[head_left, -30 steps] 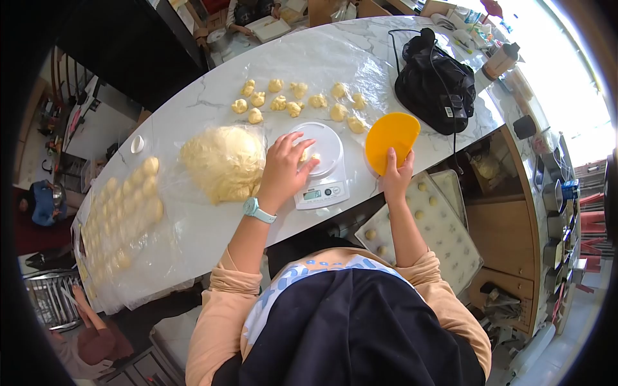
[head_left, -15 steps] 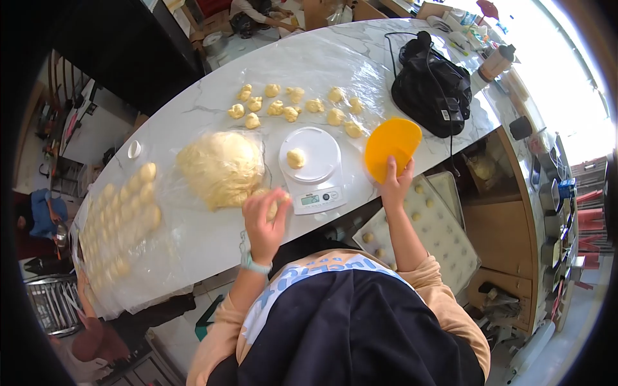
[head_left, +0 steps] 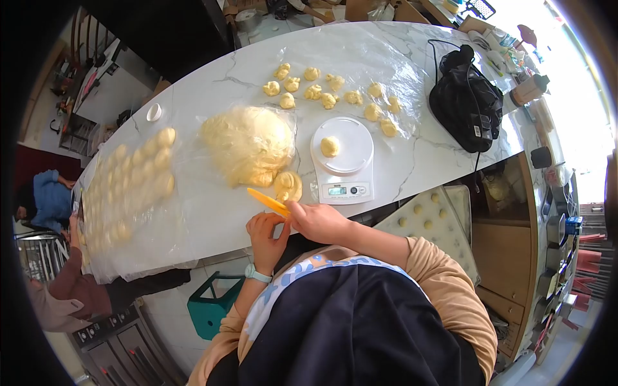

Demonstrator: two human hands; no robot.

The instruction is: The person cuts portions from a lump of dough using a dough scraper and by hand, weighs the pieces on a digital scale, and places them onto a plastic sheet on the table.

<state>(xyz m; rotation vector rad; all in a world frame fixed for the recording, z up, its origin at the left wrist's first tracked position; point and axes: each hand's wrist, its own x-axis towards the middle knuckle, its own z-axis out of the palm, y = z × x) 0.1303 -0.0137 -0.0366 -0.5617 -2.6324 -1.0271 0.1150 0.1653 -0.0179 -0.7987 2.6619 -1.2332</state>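
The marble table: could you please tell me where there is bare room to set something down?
On the table, bare marble lies between the scale and the black bag, and between the covered dough balls and the left hand. It is crowded around the right hand, the yellow scraper and the large dough.

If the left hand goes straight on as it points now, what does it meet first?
Most likely the scraper in the right hand. The left hand looks near, but depth is unclear.
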